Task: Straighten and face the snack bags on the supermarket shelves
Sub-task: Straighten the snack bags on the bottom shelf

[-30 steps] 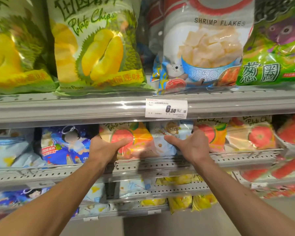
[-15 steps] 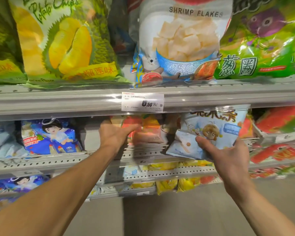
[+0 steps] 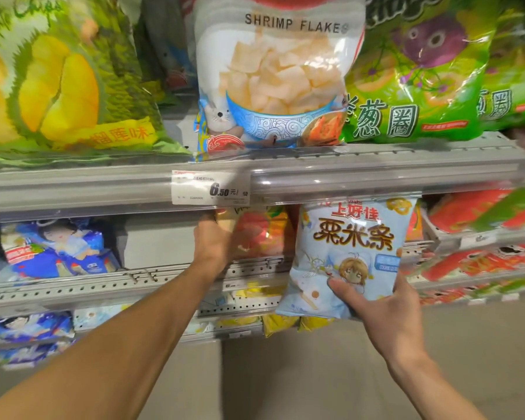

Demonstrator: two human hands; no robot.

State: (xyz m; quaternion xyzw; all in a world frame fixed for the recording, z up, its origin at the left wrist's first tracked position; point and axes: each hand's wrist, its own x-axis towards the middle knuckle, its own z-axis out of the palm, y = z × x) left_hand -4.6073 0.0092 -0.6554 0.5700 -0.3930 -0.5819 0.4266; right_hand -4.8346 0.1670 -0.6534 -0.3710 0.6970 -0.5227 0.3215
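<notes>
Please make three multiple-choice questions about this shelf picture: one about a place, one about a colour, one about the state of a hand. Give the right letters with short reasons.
1. Where does the white price label reading 6.50 sit?
A. on the floor
B. on the grey rail below the shrimp flakes bag
C. on the lowest shelf

2. What is the main colour of the small crinkly bag with the cartoon girl?
A. pale blue
B. black
C. purple

3. What does the right hand do?
A. hangs idle
B. presses the label
C. grips the pale blue bag from below

Answers:
1 B, the label is clipped on the rail under that bag.
2 A, its front is pale blue.
3 C, thumb and fingers curl round the bag's lower part, in front of the shelf.
</notes>
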